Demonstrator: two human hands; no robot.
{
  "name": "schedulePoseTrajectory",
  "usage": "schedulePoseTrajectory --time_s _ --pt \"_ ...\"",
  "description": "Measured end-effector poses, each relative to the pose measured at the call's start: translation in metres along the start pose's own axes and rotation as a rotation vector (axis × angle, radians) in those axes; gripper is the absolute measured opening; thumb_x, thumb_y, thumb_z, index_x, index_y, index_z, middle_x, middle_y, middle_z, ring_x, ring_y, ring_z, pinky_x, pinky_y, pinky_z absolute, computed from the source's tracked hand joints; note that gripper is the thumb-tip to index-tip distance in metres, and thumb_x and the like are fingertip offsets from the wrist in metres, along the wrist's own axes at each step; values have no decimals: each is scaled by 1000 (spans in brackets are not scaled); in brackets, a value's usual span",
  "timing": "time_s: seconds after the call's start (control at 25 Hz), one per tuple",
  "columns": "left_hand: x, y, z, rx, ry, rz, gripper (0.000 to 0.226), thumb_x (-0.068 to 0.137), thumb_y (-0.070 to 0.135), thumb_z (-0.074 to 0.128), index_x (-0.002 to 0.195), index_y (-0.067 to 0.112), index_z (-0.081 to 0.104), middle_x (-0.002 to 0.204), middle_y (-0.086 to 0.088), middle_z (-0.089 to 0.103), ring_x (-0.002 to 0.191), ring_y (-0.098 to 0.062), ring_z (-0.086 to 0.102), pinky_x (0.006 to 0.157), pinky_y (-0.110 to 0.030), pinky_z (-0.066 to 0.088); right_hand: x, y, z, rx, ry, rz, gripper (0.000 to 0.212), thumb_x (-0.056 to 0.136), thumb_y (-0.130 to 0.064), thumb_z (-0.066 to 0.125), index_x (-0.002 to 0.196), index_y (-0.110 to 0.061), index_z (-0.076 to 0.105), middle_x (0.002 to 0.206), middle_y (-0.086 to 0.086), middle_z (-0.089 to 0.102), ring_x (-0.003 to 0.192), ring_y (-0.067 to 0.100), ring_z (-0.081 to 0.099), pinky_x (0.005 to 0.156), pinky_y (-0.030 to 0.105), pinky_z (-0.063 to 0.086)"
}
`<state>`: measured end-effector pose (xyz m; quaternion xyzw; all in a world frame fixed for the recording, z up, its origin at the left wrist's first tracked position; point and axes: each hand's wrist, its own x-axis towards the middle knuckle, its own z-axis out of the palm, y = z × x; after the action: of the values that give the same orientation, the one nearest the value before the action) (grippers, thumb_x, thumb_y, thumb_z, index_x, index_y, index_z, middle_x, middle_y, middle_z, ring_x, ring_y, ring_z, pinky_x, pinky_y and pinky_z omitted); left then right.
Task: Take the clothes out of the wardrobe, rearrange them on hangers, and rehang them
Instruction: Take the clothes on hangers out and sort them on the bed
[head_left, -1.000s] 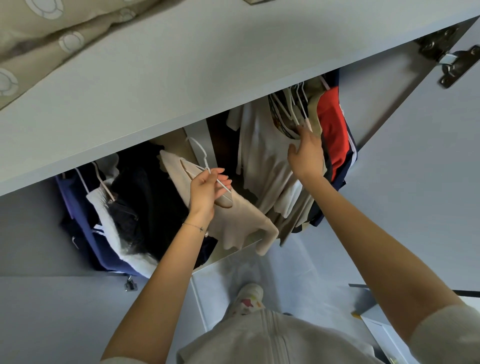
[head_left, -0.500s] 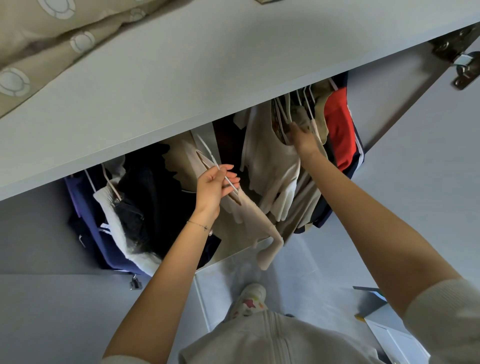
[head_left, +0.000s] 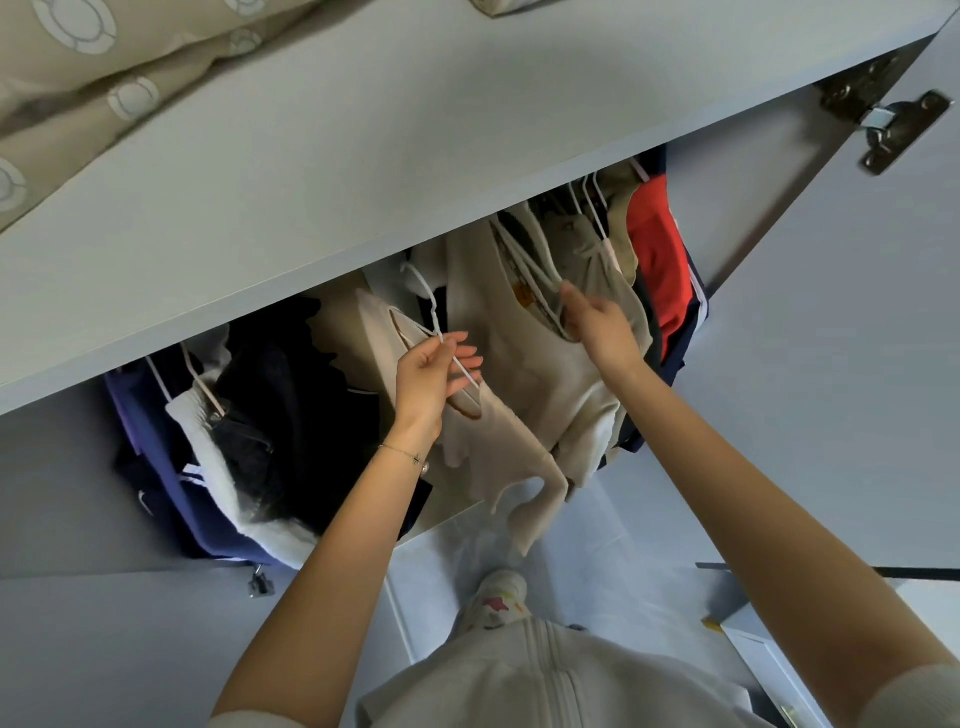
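- My left hand (head_left: 434, 376) pinches a thin white wire hanger (head_left: 436, 322) carrying a ribbed beige knit top (head_left: 498, 447). The top is soft and limp, with 1 sleeve dangling toward 6 o'clock.
- My right hand (head_left: 597, 327), at 2 o'clock from the left one and apart from it, curls its fingers on the neckline of a fuzzy cream top (head_left: 535, 374) hanging in the wardrobe.
- A smooth red garment (head_left: 657, 260) hangs at 2 o'clock; dark navy clothes (head_left: 171, 478) bunch at 9 o'clock.
- A flat pale grey shelf (head_left: 363, 182) spans above the clothes, with beige ring-patterned bedding (head_left: 78, 62) at 11 o'clock and a metal hinge (head_left: 893, 124) at 1 o'clock.
- Pale floor (head_left: 623, 545) lies at 6 o'clock.
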<state>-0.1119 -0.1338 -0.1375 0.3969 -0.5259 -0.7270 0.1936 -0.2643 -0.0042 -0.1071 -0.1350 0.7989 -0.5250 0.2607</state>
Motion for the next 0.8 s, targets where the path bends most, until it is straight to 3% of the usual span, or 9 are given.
schedulePoseTrajectory --time_s 0.08,0.2,0.32,0.48,0.64,0.8 --pt "1 2 5 4 -20 -2 25 102 14 47 119 4 62 104 -12 70 95 -21 70 81 -30 59 -16 13 3 -39 -36 -44 48 98 -45 48 62 -15 53 61 1 56 55 10 50 61 20 42" --pt "2 5 13 11 -54 -6 25 102 15 46 120 6 61 105 -8 70 96 -20 70 85 -31 57 -34 32 12 44 -79 -70 35 97 -33 56 74 -8 65 72 5 71 64 9 65 71 25 52" --pt "3 8 21 -22 -78 -12 26 102 14 48 122 3 60 105 -9 70 93 -19 70 82 -29 58 -46 46 18 111 -89 -37 29 98 -26 55 83 -3 64 79 9 74 70 14 68 71 28 55" --pt "4 5 36 17 -123 -46 25 101 11 49 119 0 62 107 -14 68 94 -21 68 75 -27 60 -58 59 17 46 -43 -9 31 101 -28 49 79 -10 61 75 5 71 69 13 64 75 29 53" --pt "-1 1 53 81 -194 -69 24 101 12 48 116 1 64 102 -13 68 91 -17 68 70 -20 58 -66 60 19 135 30 125 35 101 -33 47 71 -14 52 59 -7 53 54 5 46 61 23 40" --pt "-4 0 68 251 -320 -51 17 99 12 52 103 4 67 95 -12 69 87 -16 68 65 -17 56 -78 67 9 94 119 182 37 97 -44 49 76 -14 52 68 -2 51 64 11 46 64 27 37"
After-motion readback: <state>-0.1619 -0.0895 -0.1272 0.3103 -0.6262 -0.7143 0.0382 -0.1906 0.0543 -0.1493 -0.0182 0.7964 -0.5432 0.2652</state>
